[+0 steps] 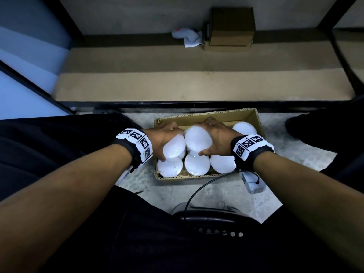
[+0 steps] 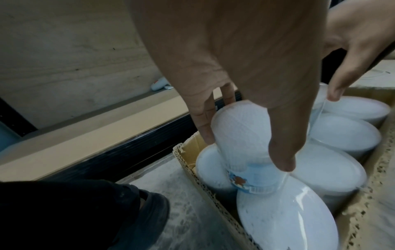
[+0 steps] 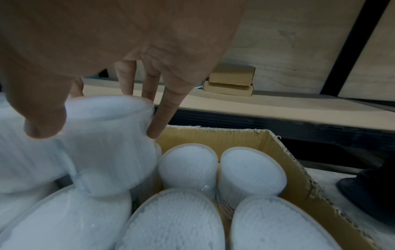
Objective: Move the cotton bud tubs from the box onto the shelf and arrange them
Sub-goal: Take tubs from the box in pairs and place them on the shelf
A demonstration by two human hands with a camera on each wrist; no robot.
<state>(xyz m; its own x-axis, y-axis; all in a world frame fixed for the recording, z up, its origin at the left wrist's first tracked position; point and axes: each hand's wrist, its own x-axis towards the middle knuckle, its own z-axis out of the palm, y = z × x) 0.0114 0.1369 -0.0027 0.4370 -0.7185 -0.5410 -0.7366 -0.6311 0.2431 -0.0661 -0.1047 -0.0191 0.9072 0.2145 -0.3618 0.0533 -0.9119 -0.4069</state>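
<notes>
An open cardboard box (image 1: 256, 119) sits on the floor in front of a low wooden shelf (image 1: 177, 83) and holds several white cotton bud tubs standing upright. My left hand (image 1: 167, 142) grips one tub (image 1: 175, 148) at the box's left end; it is raised and tilted, and a blue label shows on its side (image 2: 245, 177). My right hand (image 1: 211, 137) grips a second tub (image 1: 197, 140) beside it, thumb on the near side and fingers (image 3: 158, 118) on the far side. Other tubs (image 3: 188, 165) stand under and around the two held ones.
Two small cardboard boxes (image 1: 230, 26) are stacked at the back of the shelf, with a crumpled white packet (image 1: 187, 37) to their left. Black shelf posts (image 1: 334, 14) rise at both sides. My dark-clad legs flank the box, and a black cable (image 1: 206, 184) lies just in front.
</notes>
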